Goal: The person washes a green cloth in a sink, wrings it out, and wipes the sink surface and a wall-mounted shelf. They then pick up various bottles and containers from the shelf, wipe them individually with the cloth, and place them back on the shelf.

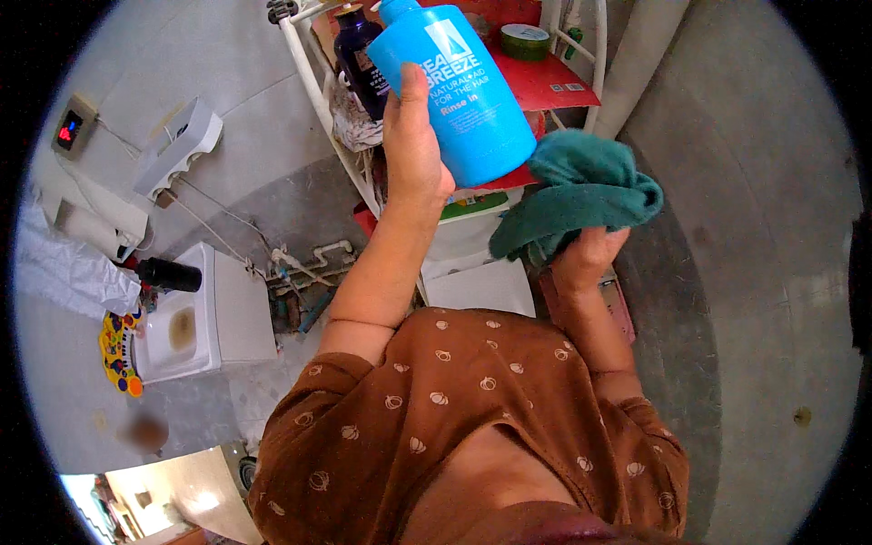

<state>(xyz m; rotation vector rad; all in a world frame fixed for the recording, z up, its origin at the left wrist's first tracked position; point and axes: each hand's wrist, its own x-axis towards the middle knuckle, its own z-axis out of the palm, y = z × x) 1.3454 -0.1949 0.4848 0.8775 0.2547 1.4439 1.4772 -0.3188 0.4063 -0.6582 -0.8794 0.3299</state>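
Observation:
My left hand (412, 146) grips a large light-blue plastic pump bottle of hair rinse (470, 146) by its side, thumb lying along the front. The bottle is tilted, and the top of its pump runs out of the picture. A bunched green cloth (579, 204) is held in my right hand (591, 255), whose fingers are mostly hidden under it. The cloth is close to the bottle's lower right corner; whether they touch I cannot tell. Behind my left hand, a dark purple bottle (357, 58) stands on a white metal rack (313, 82).
Red shelf sheets (569, 85) on the rack bear a round green tin (524, 42). Below is a white toilet lid (484, 286). At left are a white washbasin (211, 306), a black bottle (170, 274), a yellow toy keyboard (116, 354) and exposed pipes (334, 252).

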